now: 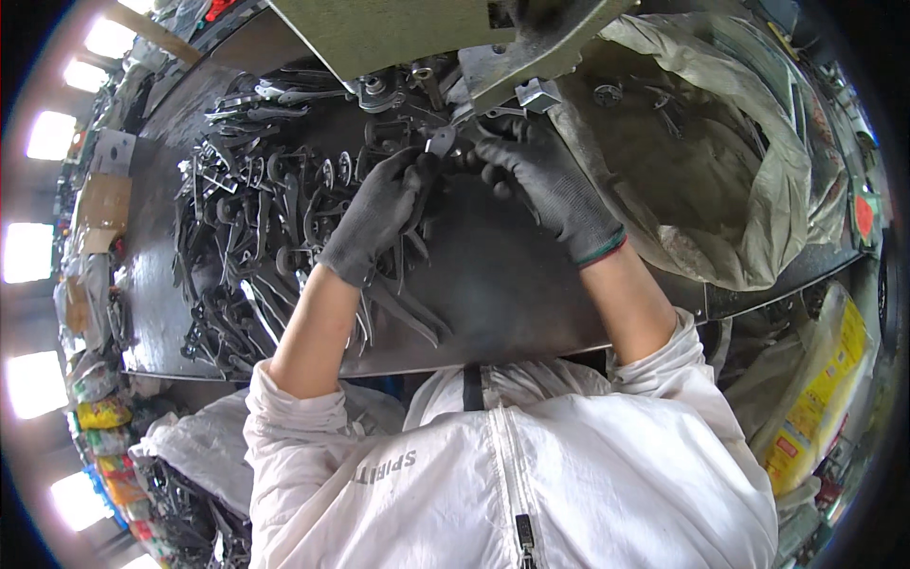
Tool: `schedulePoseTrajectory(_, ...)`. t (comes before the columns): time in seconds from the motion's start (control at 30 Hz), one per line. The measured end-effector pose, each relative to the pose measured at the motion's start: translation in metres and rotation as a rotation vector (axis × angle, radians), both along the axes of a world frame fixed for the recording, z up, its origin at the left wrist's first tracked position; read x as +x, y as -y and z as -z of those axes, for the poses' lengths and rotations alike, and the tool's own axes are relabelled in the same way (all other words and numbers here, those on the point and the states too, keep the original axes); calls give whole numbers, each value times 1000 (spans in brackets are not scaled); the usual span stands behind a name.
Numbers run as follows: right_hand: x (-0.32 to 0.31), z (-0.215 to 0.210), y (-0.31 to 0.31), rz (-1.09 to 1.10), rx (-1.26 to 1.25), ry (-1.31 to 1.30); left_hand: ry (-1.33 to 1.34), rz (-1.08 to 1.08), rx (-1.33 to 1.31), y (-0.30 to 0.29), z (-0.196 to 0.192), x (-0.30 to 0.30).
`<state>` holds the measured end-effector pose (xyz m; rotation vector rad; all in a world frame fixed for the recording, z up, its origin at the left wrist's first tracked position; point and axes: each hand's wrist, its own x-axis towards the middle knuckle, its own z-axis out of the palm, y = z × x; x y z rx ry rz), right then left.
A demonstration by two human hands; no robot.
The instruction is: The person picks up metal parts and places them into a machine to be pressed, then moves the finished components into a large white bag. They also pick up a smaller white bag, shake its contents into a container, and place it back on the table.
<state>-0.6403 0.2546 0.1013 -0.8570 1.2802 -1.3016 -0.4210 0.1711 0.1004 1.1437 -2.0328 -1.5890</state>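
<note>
A small metal part (442,140) is held between both gloved hands, right under the press head (531,57), at the far edge of the steel table (493,284). Left hand (379,213) is closed on the part's near end, fingertips pinching it. Right hand (540,180) is curled round the other side; whether it actually clamps the part or only steadies it cannot be told, as the fingers hide the contact. Part is kept level and close to the tooling, probably so it lines up with the die. Forearms are kept raised off the table, likely for fine control.

Pile of dark plier-like blanks (256,237) is heaped on the table's left half, within the left hand's reach. Big grey sack (758,190) is set open at the right, mouth rolled down; a few metal pieces are seen inside, mostly it looks empty. Yellow printed bag (815,398) is stood by the table's right corner, contents hidden.
</note>
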Motion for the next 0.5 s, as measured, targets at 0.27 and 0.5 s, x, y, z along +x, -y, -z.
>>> schedulePoseTrajectory(0.27, 3, 16, 16, -113, -144, -207, 126, -28, -79, 19, 7, -8)
schedulePoseTrajectory(0.5, 19, 21, 15, -110, 25, -24, 463, 104, -604, 20, -20, 9)
